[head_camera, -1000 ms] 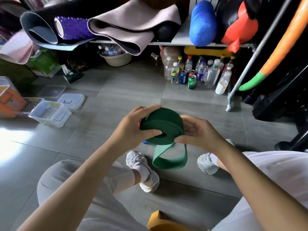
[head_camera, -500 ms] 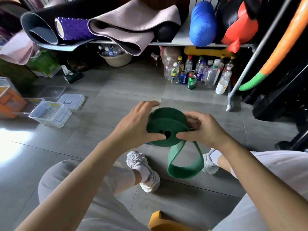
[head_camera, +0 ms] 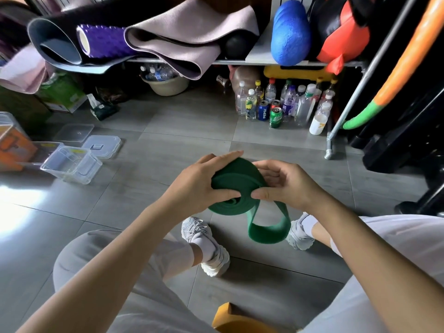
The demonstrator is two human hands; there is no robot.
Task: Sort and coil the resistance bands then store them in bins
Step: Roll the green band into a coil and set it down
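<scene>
Near the centre of the frame, above the grey tiled floor (head_camera: 168, 140): green resistance band (head_camera: 230, 181), mostly wound into a flat coil and gripped between both hands. Left hand (head_camera: 201, 186) on the coil's left side, fingers (head_camera: 223, 157) curled over the upper rim, thumb pressed on the near face beside the centre hole. Right hand (head_camera: 288, 186) on the coil's right side, thumb tip on that same face, just beside the left thumb, fingers curled round the far edge. Below and to the right of the coil, loose loop (head_camera: 266, 233) of the unwound end hanging down, seen between two white shoes.

At middle left, clear plastic bin (head_camera: 72, 168) standing open on the floor, two clear lids (head_camera: 102, 146) lying just beyond it, orange box (head_camera: 14, 145) at the left edge. Along the top, shelf (head_camera: 259, 56) loaded with rolled mats, purple roller (head_camera: 105, 42) and blue foam shape (head_camera: 290, 32). Under the shelf, cluster of bottles and cans (head_camera: 283, 102) on the floor. At the bottom edge, yellow-orange object (head_camera: 230, 318), only partly in view.
</scene>
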